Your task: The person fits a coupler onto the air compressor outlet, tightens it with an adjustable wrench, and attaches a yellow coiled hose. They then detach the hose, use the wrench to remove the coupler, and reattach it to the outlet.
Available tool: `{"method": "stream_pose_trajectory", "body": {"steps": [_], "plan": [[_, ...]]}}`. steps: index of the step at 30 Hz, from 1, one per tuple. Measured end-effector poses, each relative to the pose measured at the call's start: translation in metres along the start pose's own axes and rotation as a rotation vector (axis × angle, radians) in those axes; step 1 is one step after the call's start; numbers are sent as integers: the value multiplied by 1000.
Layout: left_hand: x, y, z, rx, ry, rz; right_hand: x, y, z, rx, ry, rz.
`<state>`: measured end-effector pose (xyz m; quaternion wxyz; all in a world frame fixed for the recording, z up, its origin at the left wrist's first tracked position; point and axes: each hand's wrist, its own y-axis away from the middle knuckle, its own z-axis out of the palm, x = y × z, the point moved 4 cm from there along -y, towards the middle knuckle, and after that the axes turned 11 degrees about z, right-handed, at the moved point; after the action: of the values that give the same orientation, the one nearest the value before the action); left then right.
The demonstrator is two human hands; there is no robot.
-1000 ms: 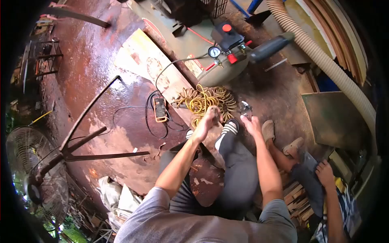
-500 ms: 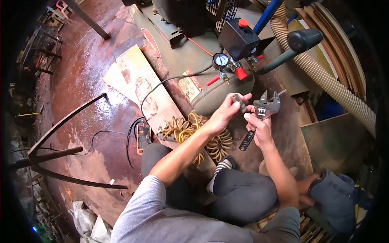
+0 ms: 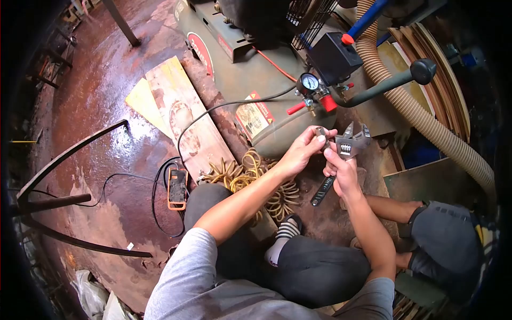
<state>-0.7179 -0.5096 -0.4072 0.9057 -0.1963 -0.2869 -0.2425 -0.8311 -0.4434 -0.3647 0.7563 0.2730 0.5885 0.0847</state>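
In the head view, right of centre, the left hand reaches up and rightward, fingers pinched nearly closed on one small metal fitting. Just beside it, the right hand, its forearm rising from the lower right, curls its fingers around one adjustable wrench, tilted, jaws uppermost; one pressure gauge sits above both hands.

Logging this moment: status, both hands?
Left hand pinching small metal piece. Right hand gripping adjustable wrench. Coiled hose beneath left forearm.
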Motion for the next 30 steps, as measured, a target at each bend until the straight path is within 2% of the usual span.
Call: {"method": "stream_pose_trajectory", "body": {"steps": [13, 17, 19, 24, 30], "plan": [[5, -18, -14, 67, 11, 45, -17, -13, 11, 89, 92, -134], [10, -16, -15, 69, 3, 42, -20, -11, 12, 176, 177, -160], [11, -15, -15, 67, 58, -23, -22, -11, 16, 202, 222, -166], [17, -17, -17, 92, 120, -28, -24, -13, 26, 219, 212, -268], [23, -19, -20, 102, 146, -92, -25, -16, 31, 229, 197, -254]]}}
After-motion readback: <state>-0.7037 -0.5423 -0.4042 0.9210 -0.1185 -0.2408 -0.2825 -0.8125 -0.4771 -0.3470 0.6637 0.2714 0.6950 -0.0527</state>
